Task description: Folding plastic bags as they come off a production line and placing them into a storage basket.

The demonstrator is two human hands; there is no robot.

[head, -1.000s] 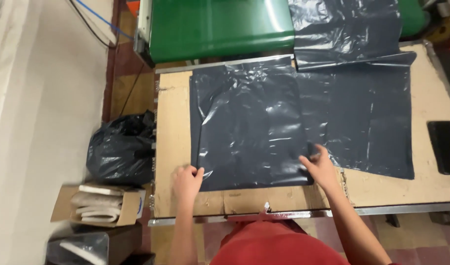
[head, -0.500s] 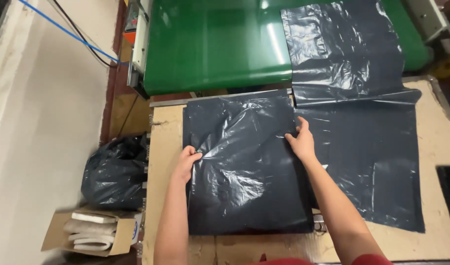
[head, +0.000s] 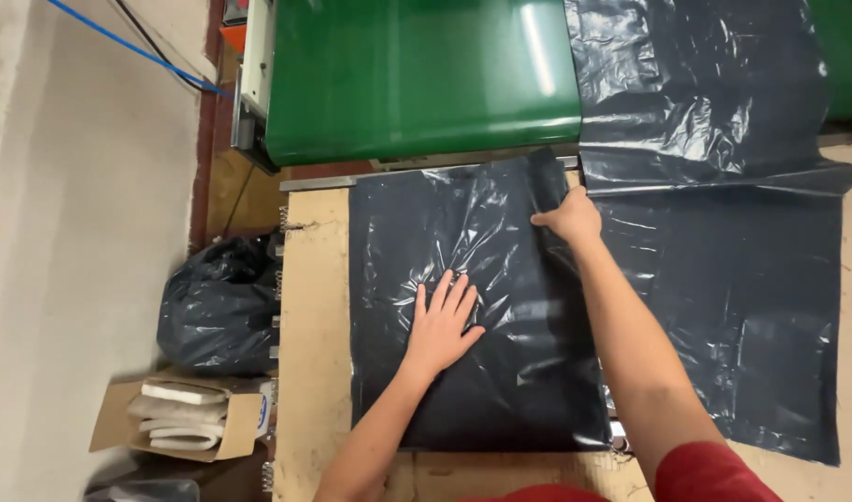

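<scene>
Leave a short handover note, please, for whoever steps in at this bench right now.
Left hand: flat, fingers spread, pressing on the middle of the folded dark plastic bag.
Right hand: at the bag's top right edge, pinching the film there.
Bag lies on the wooden worktable, its top edge at the green conveyor. More dark plastic sheet runs from the conveyor across the table to the right.
On the floor to the left: a filled black bag and an open cardboard box of white folded pieces.
Done: bag laid flat. Left: the top right edge is not yet flat.
</scene>
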